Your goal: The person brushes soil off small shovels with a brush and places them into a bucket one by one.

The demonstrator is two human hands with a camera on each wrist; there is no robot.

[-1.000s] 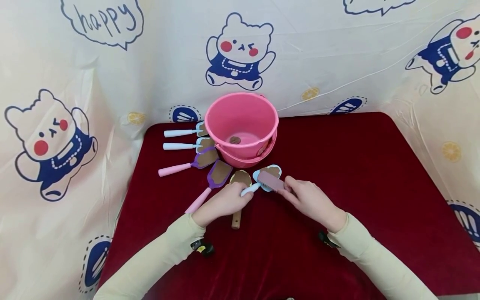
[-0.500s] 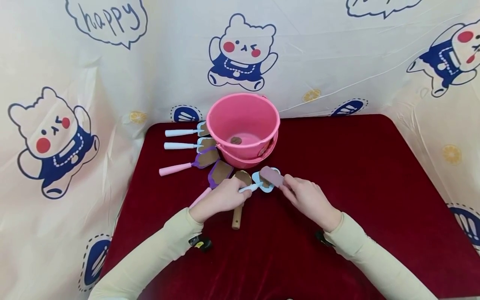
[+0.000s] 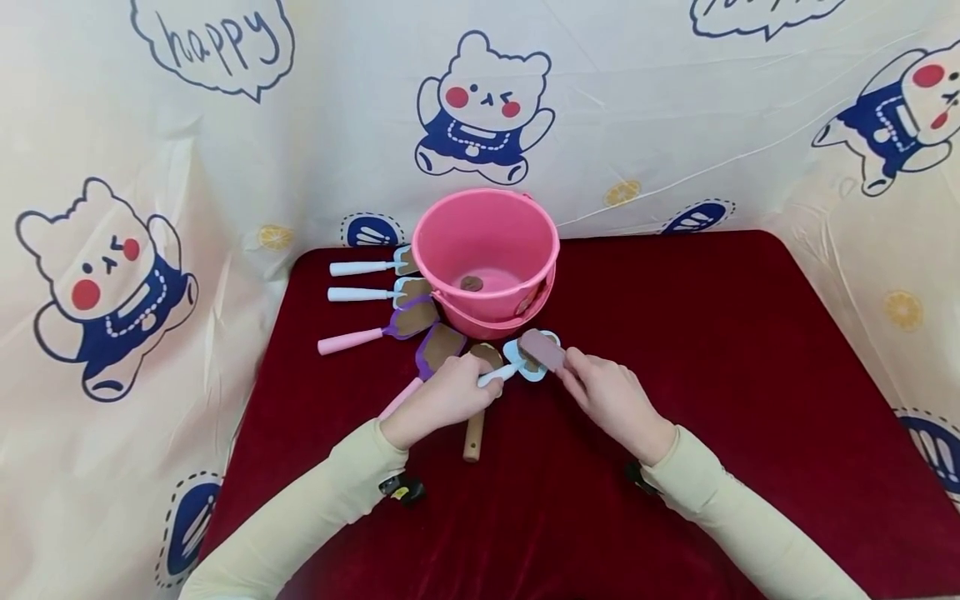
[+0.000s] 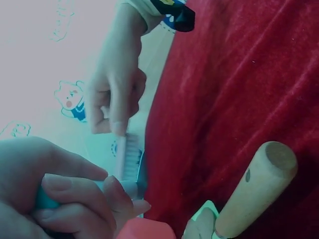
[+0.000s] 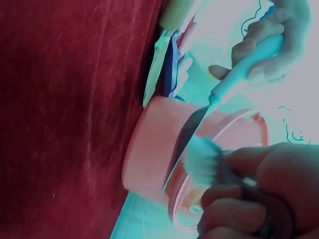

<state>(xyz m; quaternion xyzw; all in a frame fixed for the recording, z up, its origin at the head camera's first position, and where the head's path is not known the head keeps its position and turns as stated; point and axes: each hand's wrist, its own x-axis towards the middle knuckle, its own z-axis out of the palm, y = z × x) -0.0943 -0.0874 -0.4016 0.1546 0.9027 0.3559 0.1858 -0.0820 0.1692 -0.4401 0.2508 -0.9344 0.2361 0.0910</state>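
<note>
My left hand (image 3: 450,390) grips the pale blue handle of a small toy shovel (image 3: 512,352), whose blade bears a brown layer, perhaps dirt. In the right wrist view the shovel's blade (image 5: 188,130) is tilted, apart from the red cloth. My right hand (image 3: 618,404) pinches a mauve scrubbing brush (image 3: 542,348) over that blade. The brush's white bristles (image 5: 200,162) point at the blade and appear to touch it. Beneath my left hand lies a shovel with a wooden handle (image 3: 473,437), its brown-coated blade partly hidden by the hand.
Behind the hands stands a pink bucket (image 3: 468,315) with a small brown lump (image 3: 471,284) inside. To its left lie two blue-handled shovels (image 3: 360,294) and two purple-bladed shovels with pink handles (image 3: 350,341), all brown-coated. Red cloth (image 3: 712,333) covers the table; a printed curtain (image 3: 637,100) surrounds it.
The brush has shifted slightly left and up across the shovel's blade. My left hand has moved a little left with the shovel. Both grips are kept; the bucket stays in place.
</note>
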